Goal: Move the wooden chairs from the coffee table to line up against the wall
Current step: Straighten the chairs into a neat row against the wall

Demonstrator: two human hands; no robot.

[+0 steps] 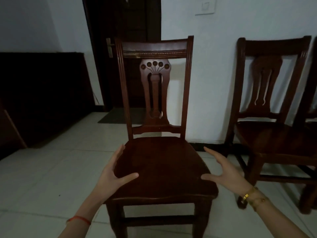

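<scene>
So the dark reddish-brown wooden chair with the carved back (157, 162) stands on the pale tiled floor (42, 177), facing me, its back a bit short of the white wall (214, 74). Left hand (113, 170) is spread, thumb lying on the seat and fingers along the side edge. Right hand (224, 172) is spread too, just beside the other edge, seemingly not touching. I'd guess both sides get gripped for an even carry. A matching dark wooden chair (271, 117) already stands by the wall, so this one probably goes next to it.

Glossy dark wooden chair (161, 165), smooth tiles (51, 177)
</scene>
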